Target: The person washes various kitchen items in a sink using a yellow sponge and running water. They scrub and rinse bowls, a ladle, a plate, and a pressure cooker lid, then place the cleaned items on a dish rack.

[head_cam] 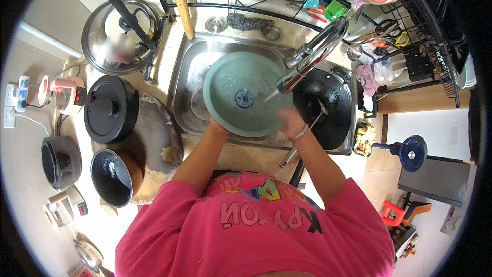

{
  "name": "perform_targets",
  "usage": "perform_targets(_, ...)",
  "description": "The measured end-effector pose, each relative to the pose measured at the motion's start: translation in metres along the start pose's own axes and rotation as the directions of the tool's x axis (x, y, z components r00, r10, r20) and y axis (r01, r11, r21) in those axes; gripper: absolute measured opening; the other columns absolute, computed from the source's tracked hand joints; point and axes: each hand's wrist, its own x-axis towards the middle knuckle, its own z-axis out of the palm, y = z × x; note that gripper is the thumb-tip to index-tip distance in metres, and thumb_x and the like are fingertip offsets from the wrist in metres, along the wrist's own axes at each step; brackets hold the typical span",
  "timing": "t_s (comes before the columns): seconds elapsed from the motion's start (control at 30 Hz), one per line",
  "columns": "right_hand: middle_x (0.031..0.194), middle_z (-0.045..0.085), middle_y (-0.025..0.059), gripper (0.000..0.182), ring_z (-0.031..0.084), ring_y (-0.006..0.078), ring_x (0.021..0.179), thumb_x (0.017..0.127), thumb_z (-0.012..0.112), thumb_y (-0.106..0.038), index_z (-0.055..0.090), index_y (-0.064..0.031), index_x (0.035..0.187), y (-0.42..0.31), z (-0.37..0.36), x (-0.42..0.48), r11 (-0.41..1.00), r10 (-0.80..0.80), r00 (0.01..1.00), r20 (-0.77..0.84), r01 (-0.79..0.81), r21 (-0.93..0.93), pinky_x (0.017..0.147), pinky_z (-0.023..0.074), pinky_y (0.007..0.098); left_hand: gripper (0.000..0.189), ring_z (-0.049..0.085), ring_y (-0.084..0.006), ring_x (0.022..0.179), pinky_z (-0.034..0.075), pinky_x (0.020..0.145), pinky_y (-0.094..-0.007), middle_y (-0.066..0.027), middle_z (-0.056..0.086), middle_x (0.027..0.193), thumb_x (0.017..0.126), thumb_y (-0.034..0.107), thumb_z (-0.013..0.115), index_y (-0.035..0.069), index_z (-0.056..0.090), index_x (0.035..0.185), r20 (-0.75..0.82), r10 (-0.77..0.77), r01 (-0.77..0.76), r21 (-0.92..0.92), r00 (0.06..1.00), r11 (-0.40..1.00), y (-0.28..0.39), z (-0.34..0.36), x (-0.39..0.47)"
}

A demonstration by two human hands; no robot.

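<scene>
A pale green basin (246,77) with a dark blue mark in its bottom is held over the double steel sink (188,61). Its near left rim rests in my left hand (218,127), whose fingers go out of sight beneath it. My right hand (293,123) is at the near right rim; motion blurs its fingers, so their grip is unclear. From the chrome faucet (311,57), a thin stream of water falls into the basin. In the right bowl lies a black wok (326,123), with a metal-handled ladle (313,121) across it.
Left of the sink, a black lidded pot (109,109) and a dark inner pot (113,177) stand on a worn round board (157,134). A large glass lid (92,42) leans behind them. A black metal rack (419,73) overhangs the back and right. A small fan (413,154) is at right.
</scene>
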Motion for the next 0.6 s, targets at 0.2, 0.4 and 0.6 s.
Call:
perform_targets(0.2, 0.107, 0.055, 0.0122, 0.031, 0.054, 0.0280, 0.100, 0.065, 0.063, 0.002, 0.058, -0.0068, 0.095, 0.041, -0.009, 0.070, 0.828, -0.360, 0.900, 0.247, 0.430, -0.359, 0.086, 0.0436, 0.0373, 0.073, 0.044, -0.0324, 0.121, 0.039, 0.099, -0.0490, -0.0158, 0.044, 0.133, 0.087, 0.063, 0.037, 0.008, 0.037, 0.136, -0.121, 0.201, -0.168, 0.243, 0.972, 0.955, 0.072, 0.014, -0.020)
perform_targets(0.4, 0.133, 0.042, 0.0156, 0.078, 0.046, 0.0300, 0.118, 0.063, 0.054, 0.005, 0.037, -0.0149, 0.136, -0.001, 0.064, 0.055, 0.737, -0.410, 0.884, 0.223, 0.465, -0.490, 0.097, 0.0366, 0.0335, 0.065, 0.047, -0.0332, 0.116, 0.039, 0.097, -0.0520, -0.0162, 0.047, 0.130, 0.086, 0.047, 0.058, 0.007, 0.038, 0.133, -0.607, 0.298, 0.132, 0.562, 0.737, 0.817, 0.053, -0.021, -0.009)
perform_targets(0.6, 0.137, 0.038, 0.0203, 0.088, 0.038, 0.0350, 0.127, 0.063, 0.054, 0.003, 0.024, -0.0163, 0.144, -0.003, 0.068, 0.018, 0.223, -0.472, 0.845, 0.250, 0.389, -0.894, 0.104, 0.0319, 0.0384, 0.052, 0.052, -0.0297, 0.110, 0.042, 0.091, -0.0489, -0.0166, 0.050, 0.125, 0.085, 0.004, 0.057, 0.005, 0.037, 0.133, -0.568, 0.407, 0.081, 0.646, 0.715, 0.759, -0.031, -0.112, 0.023)
